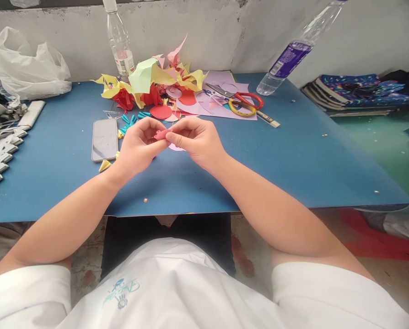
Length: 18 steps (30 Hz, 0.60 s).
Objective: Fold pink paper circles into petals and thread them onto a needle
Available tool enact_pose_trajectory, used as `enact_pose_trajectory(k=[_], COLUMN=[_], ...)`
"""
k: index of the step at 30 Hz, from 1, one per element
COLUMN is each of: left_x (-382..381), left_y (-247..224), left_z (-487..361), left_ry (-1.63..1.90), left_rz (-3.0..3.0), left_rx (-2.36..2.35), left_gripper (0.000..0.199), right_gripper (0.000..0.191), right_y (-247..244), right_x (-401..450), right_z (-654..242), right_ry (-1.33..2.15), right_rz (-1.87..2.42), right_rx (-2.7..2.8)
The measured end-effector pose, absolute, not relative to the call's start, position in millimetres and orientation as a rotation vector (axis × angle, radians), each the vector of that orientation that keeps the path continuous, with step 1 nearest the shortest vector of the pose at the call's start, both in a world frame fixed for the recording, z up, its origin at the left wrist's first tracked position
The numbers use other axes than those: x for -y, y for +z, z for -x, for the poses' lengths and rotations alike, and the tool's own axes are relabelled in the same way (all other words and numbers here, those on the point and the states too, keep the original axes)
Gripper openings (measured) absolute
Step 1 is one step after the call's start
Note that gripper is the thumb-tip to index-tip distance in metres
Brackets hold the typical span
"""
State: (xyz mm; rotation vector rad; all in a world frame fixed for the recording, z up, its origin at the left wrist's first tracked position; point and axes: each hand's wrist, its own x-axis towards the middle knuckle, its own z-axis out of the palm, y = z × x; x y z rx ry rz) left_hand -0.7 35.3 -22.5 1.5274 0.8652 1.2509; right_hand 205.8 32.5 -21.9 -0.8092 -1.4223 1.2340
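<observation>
Between the fingertips of both hands is a small rolled piece of pink paper (161, 135), held above the blue table (276, 169). My left hand (139, 145) pinches its left end, fingers curled. At its right end, my right hand (200, 139) grips with thumb and forefinger. A round pale-pink paper piece (176, 147) shows partly beneath the hands. Small blue paper cones (129, 122) lie behind my left hand, and a yellow paper cone (104, 165) is near my left wrist. A phone (104, 140) lies left of that hand.
Folded colored paper (146, 76) is heaped at the back. Scissors (247, 101) lie on purple sheets beside a box cutter (268, 119). Two plastic bottles stand behind: a clear bottle (119, 41) and a purple-labelled bottle (288, 57). A white bag (33, 68) sits back left.
</observation>
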Motion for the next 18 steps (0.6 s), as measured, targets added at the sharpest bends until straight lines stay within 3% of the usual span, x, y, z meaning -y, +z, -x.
enact_pose_trajectory(k=[9,18], left_x=[-39.6,-35.8], left_y=[-28.1,-29.0], left_z=[5.0,-2.9], left_ry=[1.222,1.278], left_rz=[-1.517,-1.531], left_rx=[-0.853,-0.916], left_gripper=[0.060,0.044], right_gripper=[0.024,0.017], right_y=[-24.9,-31.4], right_x=[-34.9,-37.4], right_z=[-211.6,-207.9], right_ry=[1.143,1.151], right_rz=[0.804,0.752], right_rx=[1.504,1.453])
